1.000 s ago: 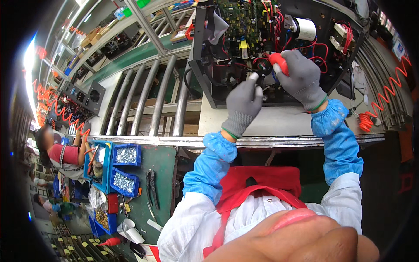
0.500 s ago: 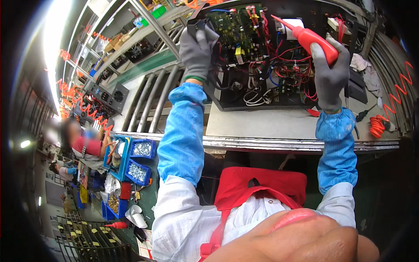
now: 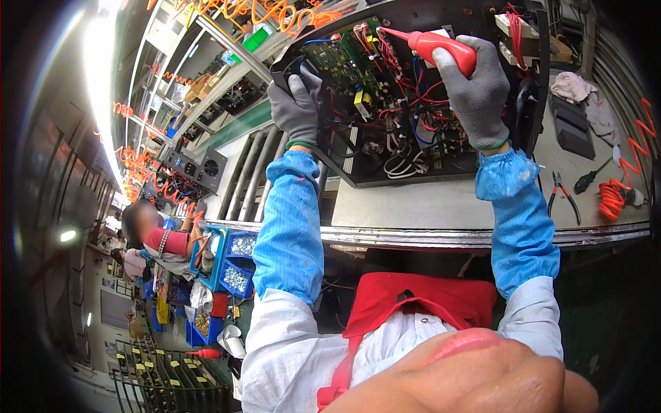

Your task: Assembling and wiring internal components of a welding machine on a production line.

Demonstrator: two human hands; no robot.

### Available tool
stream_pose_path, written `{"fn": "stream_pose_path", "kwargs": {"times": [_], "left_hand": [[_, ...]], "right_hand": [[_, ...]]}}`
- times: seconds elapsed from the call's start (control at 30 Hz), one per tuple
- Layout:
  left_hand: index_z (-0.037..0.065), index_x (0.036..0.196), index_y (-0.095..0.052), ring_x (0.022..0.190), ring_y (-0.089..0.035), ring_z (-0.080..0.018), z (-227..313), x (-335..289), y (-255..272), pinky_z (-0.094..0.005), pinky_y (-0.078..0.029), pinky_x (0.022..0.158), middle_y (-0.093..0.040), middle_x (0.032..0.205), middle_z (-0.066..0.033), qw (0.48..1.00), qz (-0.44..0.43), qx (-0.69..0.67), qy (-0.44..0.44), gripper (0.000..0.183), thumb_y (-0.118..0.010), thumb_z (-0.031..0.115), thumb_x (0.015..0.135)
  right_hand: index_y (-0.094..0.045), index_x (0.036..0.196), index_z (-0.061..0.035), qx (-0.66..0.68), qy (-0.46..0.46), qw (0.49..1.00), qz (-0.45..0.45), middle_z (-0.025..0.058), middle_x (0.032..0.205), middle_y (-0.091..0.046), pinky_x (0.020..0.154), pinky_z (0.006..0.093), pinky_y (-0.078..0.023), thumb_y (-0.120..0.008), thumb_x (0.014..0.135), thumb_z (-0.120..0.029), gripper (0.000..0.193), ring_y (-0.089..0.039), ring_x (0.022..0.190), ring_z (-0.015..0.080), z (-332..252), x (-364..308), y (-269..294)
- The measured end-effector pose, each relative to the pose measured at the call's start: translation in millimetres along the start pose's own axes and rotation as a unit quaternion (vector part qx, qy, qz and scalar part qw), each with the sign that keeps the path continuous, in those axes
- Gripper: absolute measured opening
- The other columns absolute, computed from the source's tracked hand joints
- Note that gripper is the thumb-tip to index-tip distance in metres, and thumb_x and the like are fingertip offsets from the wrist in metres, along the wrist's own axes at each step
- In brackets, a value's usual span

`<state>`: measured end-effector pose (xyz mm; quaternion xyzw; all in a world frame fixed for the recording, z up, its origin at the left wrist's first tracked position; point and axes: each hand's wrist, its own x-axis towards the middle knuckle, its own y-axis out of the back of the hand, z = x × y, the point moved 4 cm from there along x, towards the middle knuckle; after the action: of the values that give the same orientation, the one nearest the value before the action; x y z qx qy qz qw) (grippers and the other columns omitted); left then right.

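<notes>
A black metal case (image 3: pixel 413 175) full of electronics lies on the bench before me. My left hand (image 3: pixel 295 110), in a grey glove, is closed round its left edge near the far corner. My right hand (image 3: pixel 476 93), gloved too, grips a red squeeze bottle (image 3: pixel 444 49) with a long thin nozzle. Its tip points left, above red and white wires at the far edge of a green circuit board (image 3: pixel 330 65); whether it touches cannot be made out. Below the board sit a yellow component (image 3: pixel 362 104) and a bundle of white cables (image 3: pixel 405 164).
Pliers (image 3: pixel 563 197), a screwdriver (image 3: pixel 586 180), a coiled orange air hose (image 3: pixel 611 199), a black panel (image 3: pixel 571 127) and a rag (image 3: pixel 573 88) lie right of the case. Metal rollers (image 3: pixel 253 172) run on its left. Blue bins (image 3: pixel 237 281) of small parts stand lower left, near another person (image 3: pixel 165 237).
My right hand has carried the red bottle left, bringing its nozzle over the board's far edge. The case sits at a steeper slant in view. My left hand keeps its hold on the edge.
</notes>
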<state>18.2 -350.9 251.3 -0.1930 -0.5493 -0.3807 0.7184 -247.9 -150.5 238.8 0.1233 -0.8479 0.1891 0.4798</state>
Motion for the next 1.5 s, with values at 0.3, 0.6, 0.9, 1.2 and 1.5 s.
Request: {"fn": "stream_pose_path", "kwargs": {"times": [0.3, 0.6, 0.9, 1.2, 1.5], "left_hand": [[0.005, 0.104, -0.054, 0.080, -0.065, -0.0387, 5.8, -1.2, 4.2, -0.0472, -0.050, 0.069, -0.064, 0.087, -0.0188, 1.000, -0.020, -0.007, 0.011, 0.043, -0.054, 0.047, 0.094], [0.003, 0.108, -0.055, 0.083, -0.065, -0.0381, -5.0, -11.6, 0.4, -0.0460, -0.050, 0.073, -0.064, 0.091, -0.0191, 1.000, -0.011, -0.001, 0.015, 0.045, -0.056, 0.045, 0.094], [0.002, 0.107, -0.055, 0.081, -0.066, -0.0404, -9.6, -11.8, -2.8, -0.0480, -0.050, 0.073, -0.067, 0.087, -0.0185, 0.998, -0.019, -0.050, 0.024, 0.054, -0.053, 0.055, 0.093], [0.003, 0.110, -0.055, 0.088, -0.065, -0.0391, -22.8, -11.8, -8.6, -0.0467, -0.050, 0.077, -0.066, 0.096, -0.0198, 0.997, -0.040, -0.030, 0.067, 0.046, -0.055, 0.045, 0.093], [0.000, 0.105, -0.053, 0.061, -0.066, -0.0263, -16.1, -10.2, -3.5, -0.0403, -0.051, 0.060, -0.065, 0.075, -0.0147, 0.996, 0.052, 0.022, -0.064, 0.053, -0.055, 0.052, 0.094]], "right_hand": [[-0.063, 0.099, -0.0075, -0.001, 0.046, 0.999, 0.014, 0.0097, 0.087, -0.068, 0.066, 0.0342, -0.057, -0.076, 0.082, -0.023, 0.026, -0.069, 0.075, 0.0260, -2.5, -0.7, -2.2], [-0.063, 0.096, -0.0061, 0.005, 0.049, 0.998, 0.024, 0.0107, 0.087, -0.068, 0.066, 0.0352, -0.057, -0.076, 0.082, -0.023, 0.025, -0.069, 0.075, 0.0270, 1.8, 1.2, -4.1], [-0.063, 0.097, -0.0053, -0.002, 0.064, 0.998, 0.014, 0.0118, 0.084, -0.067, 0.065, 0.0353, -0.057, -0.076, 0.082, -0.024, 0.027, -0.069, 0.074, 0.0275, 1.2, -3.5, -1.1], [-0.063, 0.097, -0.0047, -0.011, 0.067, 0.998, 0.019, 0.0112, 0.084, -0.066, 0.065, 0.0342, -0.057, -0.076, 0.082, -0.024, 0.028, -0.069, 0.072, 0.0270, 1.8, -5.8, 1.7], [-0.064, 0.096, -0.0062, 0.020, 0.075, 0.997, 0.025, 0.0101, 0.084, -0.066, 0.063, 0.0347, -0.056, -0.075, 0.083, -0.026, 0.026, -0.068, 0.072, 0.0260, 0.5, 1.7, -4.7]]}}
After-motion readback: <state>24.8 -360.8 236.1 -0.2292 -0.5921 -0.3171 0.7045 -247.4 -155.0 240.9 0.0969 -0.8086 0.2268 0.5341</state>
